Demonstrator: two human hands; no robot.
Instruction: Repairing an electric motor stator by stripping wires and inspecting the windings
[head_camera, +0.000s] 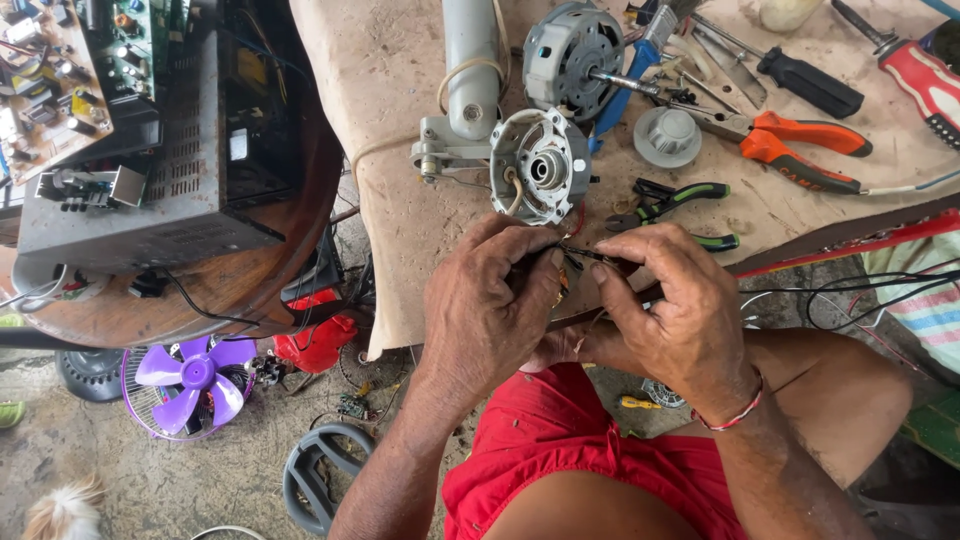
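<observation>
Your left hand and right hand meet just below the bench edge, fingers pinched on thin black wires. The open motor housing sits on the bench just above them, green-handled pliers beside it.

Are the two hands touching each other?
Touching. The head view shows the left hand and right hand pressed together at the fingertips and lower knuckles, both pinching thin black wires between them, with no gap visible.

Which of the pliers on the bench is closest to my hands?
The green-handled pliers, lying just above your right hand. The orange-handled pliers sit farther back, beside the grey knob.
</observation>
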